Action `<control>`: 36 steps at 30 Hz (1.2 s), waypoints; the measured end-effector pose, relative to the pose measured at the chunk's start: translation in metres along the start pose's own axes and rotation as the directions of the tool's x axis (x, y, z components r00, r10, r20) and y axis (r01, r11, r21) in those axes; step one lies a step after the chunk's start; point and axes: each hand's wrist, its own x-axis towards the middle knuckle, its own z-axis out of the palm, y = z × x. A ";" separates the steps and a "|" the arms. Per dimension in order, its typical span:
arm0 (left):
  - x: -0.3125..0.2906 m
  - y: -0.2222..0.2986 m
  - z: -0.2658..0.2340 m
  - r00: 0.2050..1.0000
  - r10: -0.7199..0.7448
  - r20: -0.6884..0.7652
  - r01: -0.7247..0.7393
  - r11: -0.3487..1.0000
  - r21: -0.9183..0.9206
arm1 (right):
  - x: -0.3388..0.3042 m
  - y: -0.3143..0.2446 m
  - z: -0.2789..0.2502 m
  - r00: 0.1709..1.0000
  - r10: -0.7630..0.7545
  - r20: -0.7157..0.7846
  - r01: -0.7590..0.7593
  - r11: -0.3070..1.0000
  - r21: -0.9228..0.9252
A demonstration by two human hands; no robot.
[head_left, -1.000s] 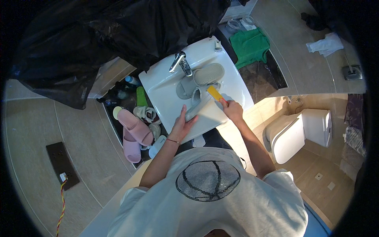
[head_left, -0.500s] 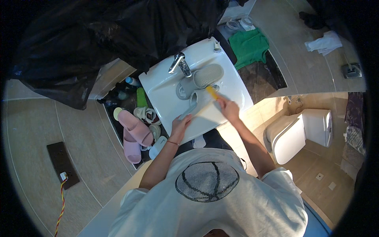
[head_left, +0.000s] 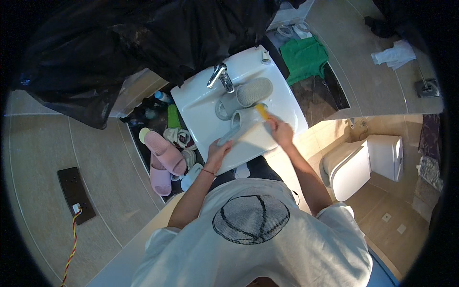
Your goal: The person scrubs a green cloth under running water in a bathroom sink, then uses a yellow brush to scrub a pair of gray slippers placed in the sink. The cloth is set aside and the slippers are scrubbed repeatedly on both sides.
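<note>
In the white sink (head_left: 201, 136), my left hand (head_left: 219, 155) grips one end of a pale grey slipper (head_left: 245, 117), which is tilted over the near part of the basin. My right hand (head_left: 281, 132) is closed round a yellow scrubbing brush (head_left: 261, 111). The brush is at the slipper's right upper edge; whether its bristles touch cannot be made out. Just beyond, the matching grey slipper (head_left: 254, 92) lies sole up in the basin, below the chrome faucet (head_left: 220, 76).
Pink slippers (head_left: 165, 155), sneakers (head_left: 178, 137) and a green brush-like object (head_left: 173, 116) crowd the dark counter left of the sink. A green cloth (head_left: 303, 57) lies at its right. Black plastic sheeting (head_left: 143, 38) hangs behind; a toilet (head_left: 351, 170) stands at right.
My right hand and the yellow brush have shifted slightly right along the slipper. The left hand keeps its hold, nearly still. The whole view has shifted a little.
</note>
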 end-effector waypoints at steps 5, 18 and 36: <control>0.005 -0.010 -0.006 0.956 0.291 -0.042 -0.233 0.837 0.495 | -0.025 -0.013 -0.005 0.998 -0.069 0.005 0.069 0.993 0.093; -0.008 -0.011 -0.011 0.812 0.569 0.132 -0.366 0.320 0.874 | -0.022 -0.010 0.015 0.991 -0.116 0.072 0.111 0.992 0.058; -0.001 -0.008 -0.020 0.860 0.477 0.184 -0.311 0.202 0.929 | 0.007 -0.036 0.014 0.950 -0.198 0.240 0.237 0.961 -0.146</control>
